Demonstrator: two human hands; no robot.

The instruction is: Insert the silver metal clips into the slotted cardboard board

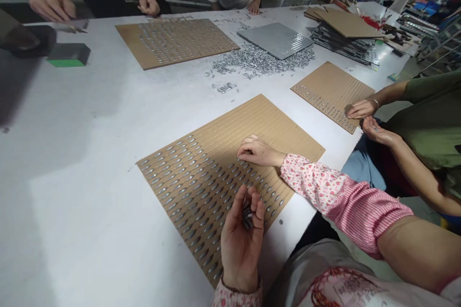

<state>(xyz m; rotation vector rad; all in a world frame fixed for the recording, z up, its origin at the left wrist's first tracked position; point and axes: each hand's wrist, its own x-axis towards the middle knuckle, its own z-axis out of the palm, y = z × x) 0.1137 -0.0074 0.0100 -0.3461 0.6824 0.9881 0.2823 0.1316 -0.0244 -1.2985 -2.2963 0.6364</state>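
Note:
A brown board (288, 127) with fine parallel lines lies on the white table in front of me. Rows of small silver leaf-shaped pieces (187, 195) cover its left and near part; its far right part is bare. My left hand (243, 240) is palm up over the board's near edge, its fingers curled round several of the silver pieces. Farther up the board, my right hand (261, 151) is palm down at the edge of the filled rows, thumb and fingers pinched together. Whatever is between those fingertips is hidden.
Loose silver pieces (252, 62) are heaped beyond my board, beside a grey sheet (277, 41). Another board (187, 41) lies at the far side near two people. On the right, a person's hands are at a third board (333, 88). A dark block (70, 53) sits far left.

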